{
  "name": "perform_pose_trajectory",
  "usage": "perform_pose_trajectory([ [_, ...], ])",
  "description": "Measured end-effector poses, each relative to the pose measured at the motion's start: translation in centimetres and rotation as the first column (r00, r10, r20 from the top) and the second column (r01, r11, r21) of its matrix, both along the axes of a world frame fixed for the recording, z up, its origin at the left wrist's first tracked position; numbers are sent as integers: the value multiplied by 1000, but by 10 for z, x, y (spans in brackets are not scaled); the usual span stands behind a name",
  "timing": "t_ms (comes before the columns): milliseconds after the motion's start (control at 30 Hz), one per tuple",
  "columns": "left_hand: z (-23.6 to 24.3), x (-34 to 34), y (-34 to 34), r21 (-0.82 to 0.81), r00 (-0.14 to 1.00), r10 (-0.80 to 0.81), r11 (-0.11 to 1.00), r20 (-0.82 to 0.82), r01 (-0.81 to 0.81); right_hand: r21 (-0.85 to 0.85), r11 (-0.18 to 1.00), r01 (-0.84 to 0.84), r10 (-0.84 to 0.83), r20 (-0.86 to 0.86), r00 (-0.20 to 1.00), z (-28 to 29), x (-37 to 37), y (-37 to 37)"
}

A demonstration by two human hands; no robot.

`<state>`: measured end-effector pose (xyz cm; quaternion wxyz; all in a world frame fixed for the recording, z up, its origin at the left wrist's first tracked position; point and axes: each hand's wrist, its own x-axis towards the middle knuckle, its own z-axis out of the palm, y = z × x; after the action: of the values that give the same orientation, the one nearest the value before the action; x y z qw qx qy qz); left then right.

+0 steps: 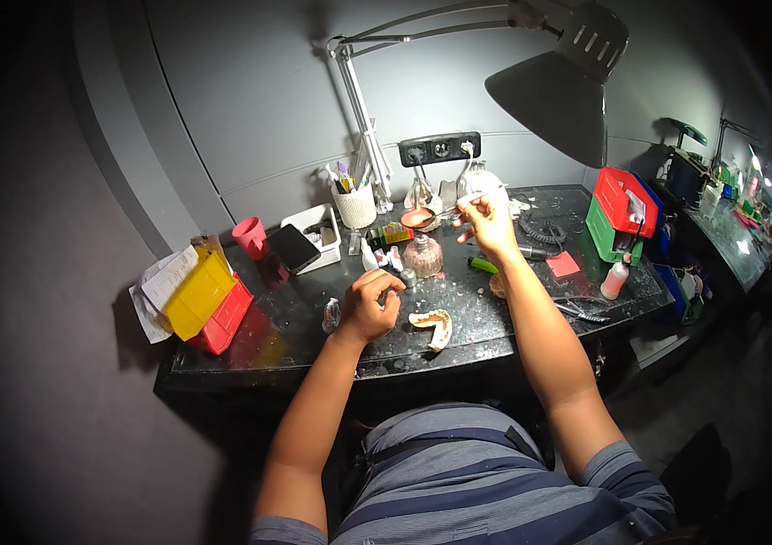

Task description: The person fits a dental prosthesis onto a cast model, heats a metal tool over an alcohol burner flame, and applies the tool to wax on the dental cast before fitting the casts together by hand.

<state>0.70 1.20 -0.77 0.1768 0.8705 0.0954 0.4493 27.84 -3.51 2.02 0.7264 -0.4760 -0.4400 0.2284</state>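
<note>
My right hand (488,223) is raised over the desk, its fingers pinched on the thin handle of a small ladle. The bowl of this ladle (418,219) looks reddish-brown and is above a squat pinkish glass spirit lamp (422,258); whether a flame burns cannot be made out. Low over the desk, my left hand (373,305) is curled closed, and its palm side is hidden. A small grey metal cap (409,277) lies by its fingertips. Between my forearms a U-shaped dental model (437,327), cream and orange-brown, rests near the front edge.
Red and yellow bins (209,300) with papers stand left, red and green bins (618,213) right. A pink mug (251,238), dark phone (294,248), white tray (321,238) and pen holder (355,207) line the back left. A lamp (559,95) hangs overhead. A small bottle (615,280) stands right.
</note>
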Motion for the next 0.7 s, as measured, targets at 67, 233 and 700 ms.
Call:
perform_pose_trajectory([
  [67, 0, -1, 0, 28, 1000, -17, 999, 17, 17, -4, 1000, 2, -2, -6, 1000, 0, -2, 2],
  [233, 1, -2, -4, -6, 1000, -16, 1000, -5, 16, -43, 998, 36, -35, 18, 999, -2, -2, 5],
  [700, 3, -3, -5, -46, 998, -57, 997, 14, 58, -53, 998, -29, 21, -136, 990, -1, -2, -7],
])
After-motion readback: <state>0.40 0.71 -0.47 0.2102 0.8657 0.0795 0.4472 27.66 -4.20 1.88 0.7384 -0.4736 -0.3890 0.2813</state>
